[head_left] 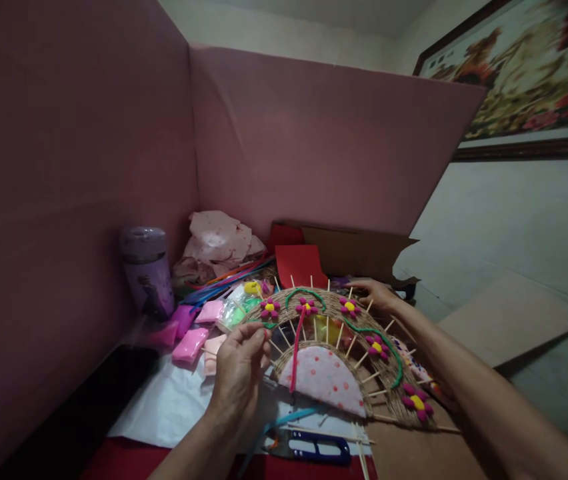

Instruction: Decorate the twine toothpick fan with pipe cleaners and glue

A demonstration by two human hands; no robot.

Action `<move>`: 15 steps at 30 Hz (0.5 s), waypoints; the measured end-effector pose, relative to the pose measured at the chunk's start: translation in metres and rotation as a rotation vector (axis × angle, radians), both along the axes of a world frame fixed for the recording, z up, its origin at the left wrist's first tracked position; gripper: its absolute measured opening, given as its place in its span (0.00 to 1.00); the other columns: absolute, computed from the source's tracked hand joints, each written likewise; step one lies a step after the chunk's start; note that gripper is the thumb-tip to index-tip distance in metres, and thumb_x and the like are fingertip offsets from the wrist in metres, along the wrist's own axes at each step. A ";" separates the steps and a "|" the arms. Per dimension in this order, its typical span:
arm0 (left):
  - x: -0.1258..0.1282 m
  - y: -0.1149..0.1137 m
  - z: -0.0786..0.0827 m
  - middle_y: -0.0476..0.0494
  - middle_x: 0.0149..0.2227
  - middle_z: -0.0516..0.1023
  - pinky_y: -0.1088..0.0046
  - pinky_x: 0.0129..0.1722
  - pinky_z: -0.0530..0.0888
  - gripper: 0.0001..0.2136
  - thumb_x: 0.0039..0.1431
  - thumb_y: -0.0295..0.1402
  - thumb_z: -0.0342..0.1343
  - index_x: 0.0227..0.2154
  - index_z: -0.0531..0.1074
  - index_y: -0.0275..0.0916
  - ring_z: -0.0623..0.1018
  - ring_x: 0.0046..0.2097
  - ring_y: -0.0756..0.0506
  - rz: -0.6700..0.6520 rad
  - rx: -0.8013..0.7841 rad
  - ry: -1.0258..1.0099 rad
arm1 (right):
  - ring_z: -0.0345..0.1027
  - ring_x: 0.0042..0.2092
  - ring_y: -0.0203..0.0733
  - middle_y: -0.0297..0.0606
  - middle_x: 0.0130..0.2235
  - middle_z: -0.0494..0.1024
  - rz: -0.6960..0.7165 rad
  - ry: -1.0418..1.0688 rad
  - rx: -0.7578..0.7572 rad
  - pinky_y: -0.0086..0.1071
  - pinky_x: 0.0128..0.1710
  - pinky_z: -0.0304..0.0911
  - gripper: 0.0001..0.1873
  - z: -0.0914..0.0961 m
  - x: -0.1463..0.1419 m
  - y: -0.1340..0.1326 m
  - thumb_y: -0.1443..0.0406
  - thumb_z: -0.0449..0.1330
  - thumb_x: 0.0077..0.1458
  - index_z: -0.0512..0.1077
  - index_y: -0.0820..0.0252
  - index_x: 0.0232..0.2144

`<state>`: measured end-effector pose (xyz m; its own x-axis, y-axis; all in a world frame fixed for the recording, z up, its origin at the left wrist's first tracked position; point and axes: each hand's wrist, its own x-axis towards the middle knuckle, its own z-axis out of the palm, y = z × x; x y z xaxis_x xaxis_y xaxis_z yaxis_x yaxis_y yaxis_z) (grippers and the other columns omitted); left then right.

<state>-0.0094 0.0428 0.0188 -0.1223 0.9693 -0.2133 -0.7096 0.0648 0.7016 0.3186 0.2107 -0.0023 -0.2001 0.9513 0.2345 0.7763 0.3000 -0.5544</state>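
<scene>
A fan-shaped woven piece (334,320) of twine wound on wooden sticks lies in front of me, with pink-and-yellow flowers, green stems and a pink dotted half-circle (325,381) at its base. My left hand (239,373) is at the piece's left edge, its fingers pinched on a small green bit by the leftmost flower (269,309). My right hand (377,293) rests on the far top edge of the piece, fingers curled over the rim near another flower (349,307).
Blue thread snips (314,448) lie near the front edge on white paper (174,407). Pink clay packets (191,343), coloured pipe cleaners (224,283), a purple bottle (147,270), red paper (298,265) and a cardboard box (359,250) crowd the back. Pink boards wall the left and rear.
</scene>
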 end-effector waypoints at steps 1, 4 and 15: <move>0.000 0.000 0.000 0.47 0.23 0.73 0.84 0.18 0.66 0.09 0.40 0.22 0.62 0.26 0.68 0.33 0.70 0.20 0.56 -0.004 0.004 -0.001 | 0.73 0.39 0.40 0.36 0.38 0.80 0.011 0.022 -0.018 0.29 0.37 0.68 0.22 -0.001 -0.004 0.000 0.75 0.59 0.35 0.76 0.59 0.37; 0.000 0.000 0.001 0.47 0.23 0.74 0.84 0.20 0.67 0.12 0.37 0.24 0.64 0.27 0.69 0.33 0.71 0.21 0.55 0.001 0.028 -0.003 | 0.74 0.33 0.41 0.34 0.32 0.81 -0.011 0.065 -0.048 0.30 0.32 0.69 0.21 0.002 -0.007 -0.003 0.74 0.61 0.34 0.77 0.58 0.36; 0.008 -0.005 0.001 0.49 0.22 0.73 0.83 0.20 0.67 0.14 0.35 0.29 0.67 0.27 0.71 0.33 0.71 0.21 0.55 -0.123 0.141 0.029 | 0.72 0.37 0.42 0.40 0.35 0.78 -0.243 0.177 0.361 0.32 0.37 0.66 0.15 0.069 -0.055 -0.103 0.58 0.54 0.54 0.74 0.60 0.36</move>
<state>-0.0012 0.0376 0.0193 -0.0048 0.9974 -0.0719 -0.6817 0.0493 0.7299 0.2633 0.1073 0.0667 0.0910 0.8171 0.5692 0.7504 0.3195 -0.5786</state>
